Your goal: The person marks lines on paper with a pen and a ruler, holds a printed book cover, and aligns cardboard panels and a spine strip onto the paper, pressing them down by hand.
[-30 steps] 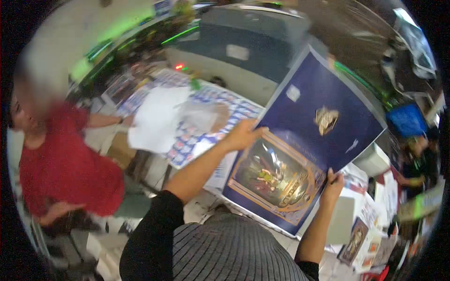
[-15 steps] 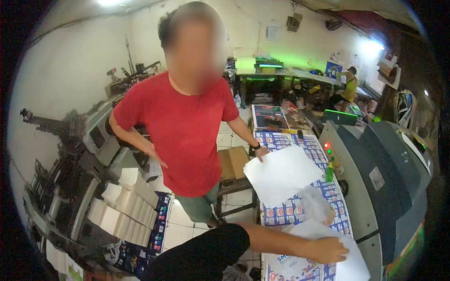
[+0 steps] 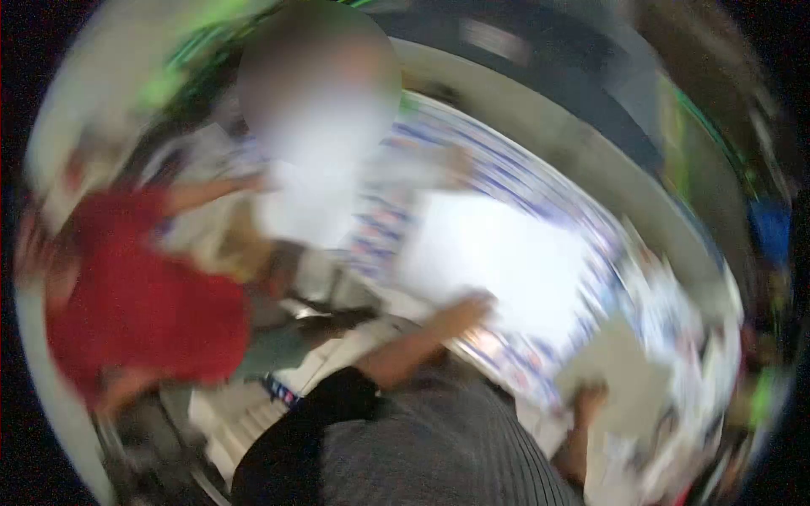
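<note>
Because motion smears the whole view, contact and grip are hard to judge. The bulky grey machine [image 3: 540, 118] runs along the far side, close behind the table [image 3: 384, 244] with its blue-and-white patterned top; paper pushed too far that way might catch or slip down. At the left, a person in a red shirt [image 3: 152, 291] reaches toward the far-left paper [image 3: 312, 194]; with two people at one surface, arms or sheets could get knocked. The large white sheet [image 3: 506, 261] lies on the table's middle, just beyond the left hand [image 3: 467, 312], and would probably crease or skid if dragged carelessly. To its near right, the greyish board [image 3: 624, 367] sits beside loose papers [image 3: 675, 304], which a sharp shove could send sliding. The right hand [image 3: 591, 396] is at the board's near edge; whether it grasps the board or merely rests there, I cannot tell. The left hand's fingers blur at the sheet's near edge, so its grip cannot be told either.
</note>
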The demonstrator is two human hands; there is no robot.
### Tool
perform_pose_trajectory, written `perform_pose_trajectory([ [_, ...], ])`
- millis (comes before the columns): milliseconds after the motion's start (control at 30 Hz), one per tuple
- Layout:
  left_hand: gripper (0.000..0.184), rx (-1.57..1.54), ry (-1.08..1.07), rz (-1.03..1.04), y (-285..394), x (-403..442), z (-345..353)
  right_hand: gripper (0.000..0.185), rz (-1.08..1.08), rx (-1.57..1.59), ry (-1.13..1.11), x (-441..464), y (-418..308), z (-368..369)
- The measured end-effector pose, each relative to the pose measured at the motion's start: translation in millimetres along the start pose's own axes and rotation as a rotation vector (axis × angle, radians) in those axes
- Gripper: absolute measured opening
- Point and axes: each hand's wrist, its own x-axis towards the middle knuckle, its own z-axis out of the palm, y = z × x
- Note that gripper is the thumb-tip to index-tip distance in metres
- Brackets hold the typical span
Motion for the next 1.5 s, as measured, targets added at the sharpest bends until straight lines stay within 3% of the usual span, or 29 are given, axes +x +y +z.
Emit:
perform_pose_trajectory([
  [33, 0.048, -0.347, -0.047, -0.093, -2.3, 1.2, -12.1, 0.062, 0.543, 0.230, -0.384, 29.0, -38.1, -61.3],
  [67, 0.050, -0.378, -0.257, -0.210, -0.6, 3.0, -69.8, 0.052, 0.507, 0.308, -0.123, 17.9, -42.7, -44.1],
  [100, 0.048, -0.098, -0.100, -0.041, -11.1, -7.2, -32.0, 0.055, 0.735, 0.544, -0.204, 68.3, -66.1, -134.3],
  [200, 0.054, -0.222, -0.080, -0.137, -22.4, -5.6, -54.9, 0.056, 0.887, 0.763, -0.129, 74.1, -73.5, -150.5],
  [333, 0.054, -0.081, 0.026, -0.133, 3.6, 4.3, -63.3, 0.058, 1.041, 0.835, 0.070, 43.8, -27.3, -166.8],
  [400, 0.050, -0.391, -0.070, -0.168, 34.1, 36.5, -81.9, 0.059, 1.112, 0.804, 0.103, 14.7, 13.6, -138.7],
  [433, 0.049, -0.511, 0.040, -0.114, 55.5, 56.0, -72.8, 0.059, 1.143, 0.721, 0.093, 3.5, 28.8, -129.5],
  [500, 0.051, -0.778, -0.083, -0.138, 111.5, 109.0, -81.1, 0.060, 1.249, 0.725, 0.032, 5.0, 53.3, -138.0],
  [533, 0.054, -0.714, -0.069, -0.099, 139.0, 136.7, -79.8, 0.061, 1.337, 0.717, -0.029, 7.7, 66.1, -139.6],
  [600, 0.056, -0.638, -0.069, -0.079, 174.8, 174.0, -73.4, 0.064, 1.320, 0.679, -0.035, 7.6, 69.9, -121.0],
  [667, 0.062, -0.588, -0.088, -0.307, 203.7, 202.5, -64.5, 0.071, 1.318, 0.616, -0.139, 17.2, 74.7, -119.7],
  [700, 0.062, -0.585, -0.083, -0.326, 210.4, 208.8, -61.2, 0.071, 1.300, 0.625, -0.143, 23.9, 75.9, -118.4],
  [767, 0.064, -0.561, -0.118, -0.280, 214.3, 206.3, -53.5, 0.074, 1.405, 0.841, -0.122, 32.2, 65.2, -117.0],
  [833, 0.063, -0.640, 0.018, -0.225, 217.8, 201.5, -48.6, 0.074, 1.365, 1.209, -0.258, 38.5, 60.1, -116.5],
  [900, 0.062, -0.772, -0.164, -0.321, 222.7, 203.6, -34.2, 0.075, 1.183, 1.113, -0.082, 33.1, 46.6, -77.2],
  [933, 0.065, -0.757, -0.023, -0.346, 225.2, 199.4, -29.5, 0.077, 1.170, 0.821, -0.197, 65.3, 43.1, -117.2],
  [967, 0.068, -0.747, 0.111, -0.336, 232.0, 189.2, -28.8, 0.079, 1.165, 0.696, -0.204, 60.7, 35.0, -105.0],
  [1000, 0.072, -0.732, 0.083, -0.446, 238.7, 185.3, -37.8, 0.081, 1.176, 0.546, -0.190, 53.7, 39.8, -91.9],
  [1067, 0.075, -0.727, 0.084, -0.553, 234.8, 191.7, -51.5, 0.086, 1.138, 0.578, -0.197, 58.7, 34.4, -89.8],
  [1133, 0.078, -0.988, -0.085, -0.608, 236.1, 189.1, -54.7, 0.091, 1.152, 0.556, -0.224, 60.2, 33.6, -91.2],
  [1200, 0.076, -1.030, -0.122, -0.579, 241.4, 190.7, -59.6, 0.087, 1.221, 0.722, -0.328, 67.1, 40.1, -79.7],
  [1267, 0.074, -1.068, -0.145, -0.563, 228.8, 185.7, -58.3, 0.080, 1.247, 0.954, -0.276, 45.3, 57.3, -25.0],
  [1333, 0.074, -1.080, -0.104, -0.553, 217.8, 177.1, -39.4, 0.070, 0.829, 0.951, -0.305, 17.3, 70.0, -17.6],
  [1367, 0.074, -1.113, -0.098, -0.507, 228.4, 179.9, -25.1, 0.065, 1.216, 0.879, -0.422, 73.5, 46.1, -110.3],
  [1400, 0.075, -1.124, -0.063, -0.479, 232.2, 189.5, -11.7, 0.061, 1.255, 1.053, -0.293, 46.5, 59.8, -52.3],
  [1433, 0.074, -1.266, -0.045, -0.472, 237.5, 190.0, 10.2, 0.061, 1.413, 1.002, -0.336, 70.5, 44.4, -93.4],
  [1467, 0.074, -1.395, -0.033, -0.477, 235.3, 189.8, 24.1, 0.065, 1.352, 0.941, -0.189, 41.3, 51.7, -37.0],
  [1500, 0.074, -1.477, -0.093, -0.511, 225.2, 189.5, -3.6, 0.075, 1.389, 1.026, -0.154, 43.5, 53.0, -44.9],
])
